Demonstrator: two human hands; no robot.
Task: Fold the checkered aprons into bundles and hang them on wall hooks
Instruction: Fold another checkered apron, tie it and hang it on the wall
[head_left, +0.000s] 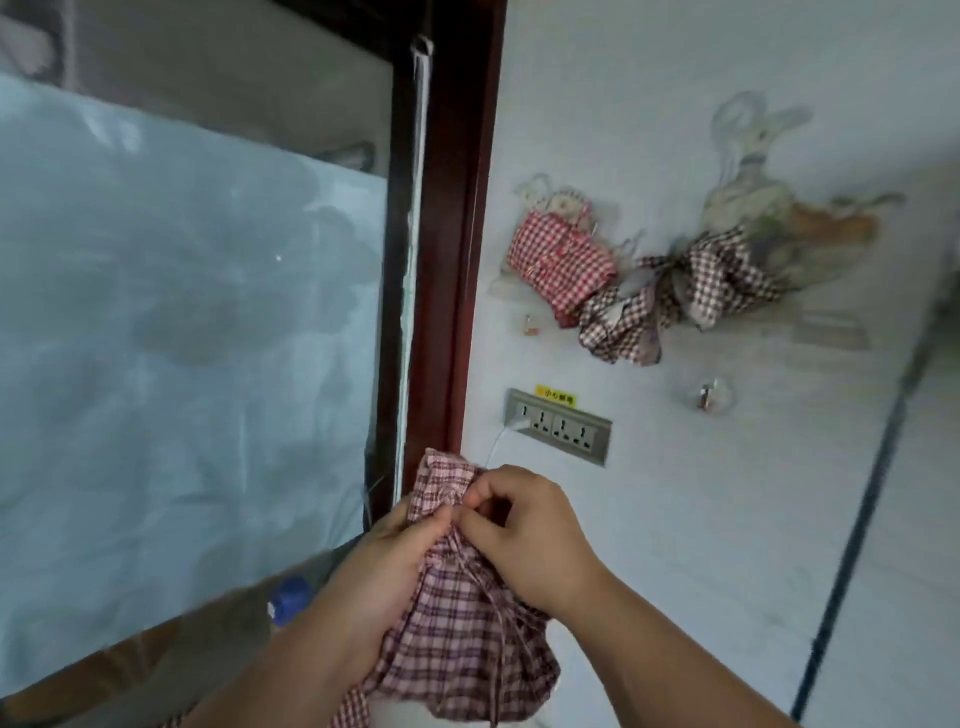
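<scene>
Two checkered bundles already hang on the pale wall: a red-and-white gingham cloth bundle (558, 262) and, touching its lower right side, a brown-and-white gingham cloth bundle (685, 291) with loose ruffles. The hooks that carry them are hidden by the cloth.

One apron is left, as far as I can see: the pink-and-maroon plaid cotton apron (462, 623), which I hold low in front of me, below the grey metal socket strip (558, 425) and well apart from the hung pair. My left hand (395, 561) grips the gathered cloth from the left, fingers curled round it. My right hand (524, 525) pinches the neck of the gather, where thin ties run down the front; whether it has tie or cloth between the fingertips I cannot tell.

I judge this third bundle to be folded but not yet tied off, with the hanging to follow.

I count two free hooks: one small metal hook (531, 326) just below the red bundle, and one clear round stick-on hook (709, 397) below the brown one. That makes three aprons, two hung.
</scene>
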